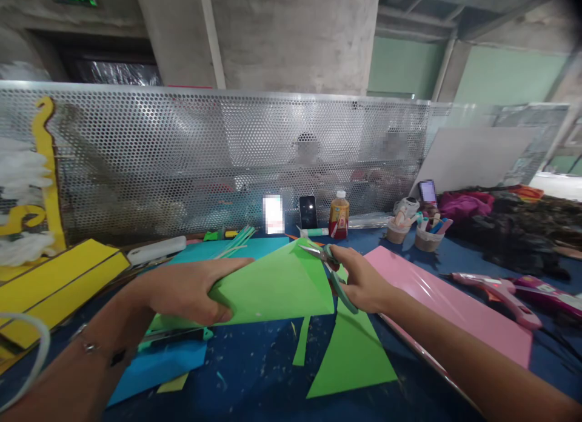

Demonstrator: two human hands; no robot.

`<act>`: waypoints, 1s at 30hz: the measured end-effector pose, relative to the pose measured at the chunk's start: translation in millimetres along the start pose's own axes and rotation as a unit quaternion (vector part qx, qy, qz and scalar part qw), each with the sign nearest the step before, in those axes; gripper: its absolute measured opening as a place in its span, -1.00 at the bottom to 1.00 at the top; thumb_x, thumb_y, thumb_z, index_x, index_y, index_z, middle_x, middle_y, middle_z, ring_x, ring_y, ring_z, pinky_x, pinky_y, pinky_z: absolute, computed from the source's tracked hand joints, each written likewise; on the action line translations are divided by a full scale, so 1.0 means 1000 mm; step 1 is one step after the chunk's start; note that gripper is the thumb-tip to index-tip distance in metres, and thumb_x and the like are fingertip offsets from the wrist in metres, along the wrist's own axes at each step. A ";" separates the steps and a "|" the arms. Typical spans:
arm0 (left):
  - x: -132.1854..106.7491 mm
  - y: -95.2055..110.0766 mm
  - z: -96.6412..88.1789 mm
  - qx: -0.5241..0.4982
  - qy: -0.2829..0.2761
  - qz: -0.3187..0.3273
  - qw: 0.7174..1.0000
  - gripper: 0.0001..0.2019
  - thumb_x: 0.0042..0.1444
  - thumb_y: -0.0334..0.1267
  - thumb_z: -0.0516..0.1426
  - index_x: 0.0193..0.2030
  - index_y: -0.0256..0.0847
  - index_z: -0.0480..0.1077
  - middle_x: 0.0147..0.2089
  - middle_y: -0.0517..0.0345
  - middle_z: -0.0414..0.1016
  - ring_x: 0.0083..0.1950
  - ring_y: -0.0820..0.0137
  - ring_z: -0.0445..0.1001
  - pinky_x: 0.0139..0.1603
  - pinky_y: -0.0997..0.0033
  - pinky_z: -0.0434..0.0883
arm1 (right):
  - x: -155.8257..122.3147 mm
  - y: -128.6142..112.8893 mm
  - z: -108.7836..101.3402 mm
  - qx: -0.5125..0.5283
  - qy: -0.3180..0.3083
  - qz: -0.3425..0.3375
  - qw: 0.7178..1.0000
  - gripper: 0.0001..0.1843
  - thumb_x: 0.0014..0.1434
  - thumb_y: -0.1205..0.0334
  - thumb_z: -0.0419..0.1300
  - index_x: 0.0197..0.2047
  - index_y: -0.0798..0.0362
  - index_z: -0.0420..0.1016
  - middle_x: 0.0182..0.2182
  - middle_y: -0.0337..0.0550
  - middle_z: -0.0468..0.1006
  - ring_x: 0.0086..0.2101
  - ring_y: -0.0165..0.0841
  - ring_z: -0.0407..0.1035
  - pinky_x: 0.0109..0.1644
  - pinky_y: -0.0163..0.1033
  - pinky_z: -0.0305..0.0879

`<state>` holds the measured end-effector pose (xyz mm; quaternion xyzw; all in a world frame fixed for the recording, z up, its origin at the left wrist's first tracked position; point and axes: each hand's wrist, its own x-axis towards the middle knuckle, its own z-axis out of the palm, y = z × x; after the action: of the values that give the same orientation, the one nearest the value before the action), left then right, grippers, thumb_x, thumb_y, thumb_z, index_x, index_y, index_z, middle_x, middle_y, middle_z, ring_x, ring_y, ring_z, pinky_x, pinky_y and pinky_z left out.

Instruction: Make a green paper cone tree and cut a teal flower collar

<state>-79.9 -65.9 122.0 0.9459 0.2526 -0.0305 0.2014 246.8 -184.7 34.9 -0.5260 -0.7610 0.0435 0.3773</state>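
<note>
My left hand point(191, 291) grips the left side of a large light green paper sheet point(273, 285), thumb along the near face. In my right hand point(361, 279) is a pair of scissors point(342, 288) with green-grey handles. Its blades lie against the sheet's upper right corner; I cannot tell whether they are fully closed. Below the scissors a green paper triangle point(354, 355) lies on the blue table. A narrow green strip point(302, 343) rests beside it, under the sheet's lower edge.
A pink sheet point(445, 301) with a pink glue gun point(500, 288) on it lies at right. Behind stand a drink bottle point(339, 216), a phone point(308, 212) and cups of markers point(428, 237). Yellow board point(68, 288) is at left. A perforated metal screen point(182, 149) closes the back.
</note>
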 end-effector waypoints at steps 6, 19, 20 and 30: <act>0.006 0.016 0.001 -0.134 -0.058 0.035 0.989 -0.24 -0.11 -0.23 0.22 0.35 -0.09 0.40 0.10 0.14 0.64 -0.01 0.10 0.59 -0.12 0.35 0.55 | -0.001 0.002 0.003 0.014 0.005 -0.019 1.000 -0.77 0.24 0.04 0.20 -0.26 0.03 0.32 -0.34 -0.23 0.41 -0.34 -0.31 0.24 -0.23 -0.20 0.12; 0.009 0.008 0.003 -0.226 -0.087 0.092 0.966 -0.32 -0.17 -0.13 0.35 0.19 -0.12 0.50 0.14 0.16 0.63 0.12 0.04 0.56 0.08 0.30 0.53 | -0.002 0.006 0.004 0.058 0.046 0.019 0.997 -0.54 0.17 0.07 0.27 -0.59 0.04 0.13 -0.60 -0.39 0.02 -0.52 -0.49 -0.07 -0.47 -0.32 -0.12; 0.009 0.008 0.002 -0.223 -0.079 0.094 0.967 -0.34 -0.16 -0.13 0.35 0.18 -0.11 0.51 0.15 0.18 0.62 0.14 0.03 0.55 0.11 0.30 0.52 | -0.002 0.004 0.004 0.068 0.046 0.030 0.996 -0.55 0.18 0.05 0.26 -0.58 0.04 0.18 -0.61 -0.38 0.08 -0.53 -0.49 -0.02 -0.47 -0.33 -0.08; 0.011 -0.005 0.001 -0.187 -0.081 0.101 0.974 -0.32 -0.10 -0.09 0.34 0.23 -0.15 0.48 0.17 0.11 0.62 0.09 0.00 0.57 0.04 0.25 0.56 | -0.004 0.002 0.000 0.036 0.042 -0.047 0.997 -0.45 0.26 -0.32 0.10 -0.06 0.02 0.45 -0.19 -0.04 0.53 -0.20 -0.13 0.40 -0.05 -0.04 0.33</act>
<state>-73.0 -57.4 118.1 0.9064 0.1401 -0.0385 0.3966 249.3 -187.0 32.1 -0.4767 -0.7665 0.0314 0.4292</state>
